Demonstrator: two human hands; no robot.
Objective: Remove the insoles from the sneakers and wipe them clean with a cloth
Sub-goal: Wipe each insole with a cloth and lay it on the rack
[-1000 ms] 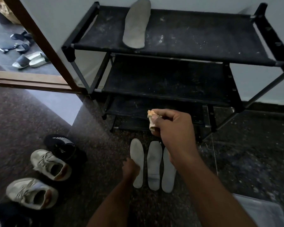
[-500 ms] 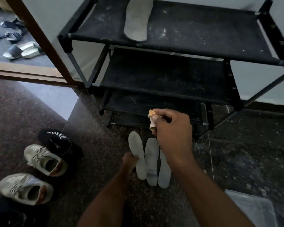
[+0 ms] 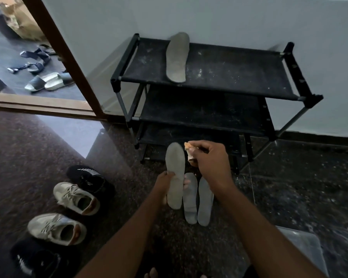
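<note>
My left hand (image 3: 165, 182) grips a grey insole (image 3: 175, 169) by its lower half and holds it up off the floor, toe end pointing away from me. My right hand (image 3: 211, 161) is closed on a small crumpled orange-beige cloth (image 3: 189, 151), right beside the raised insole's top edge. Two more grey insoles (image 3: 190, 199) (image 3: 205, 201) lie side by side on the dark floor under my hands. A fourth insole (image 3: 177, 57) rests on the top shelf of the black shoe rack (image 3: 239, 73). Two white sneakers (image 3: 74, 197) (image 3: 54, 228) stand at the left.
Black sneakers (image 3: 88, 177) (image 3: 34, 257) sit beside the white ones. A grey plastic lid or bin (image 3: 303, 251) lies at the lower right. Sandals and slippers (image 3: 46, 81) are scattered beyond the wooden door frame (image 3: 64, 57) at the upper left. A pale wall backs the rack.
My left hand has lifted the leftmost insole off the floor and raised it. My right hand with the cloth has come down beside it. The view has pulled back from the rack.
</note>
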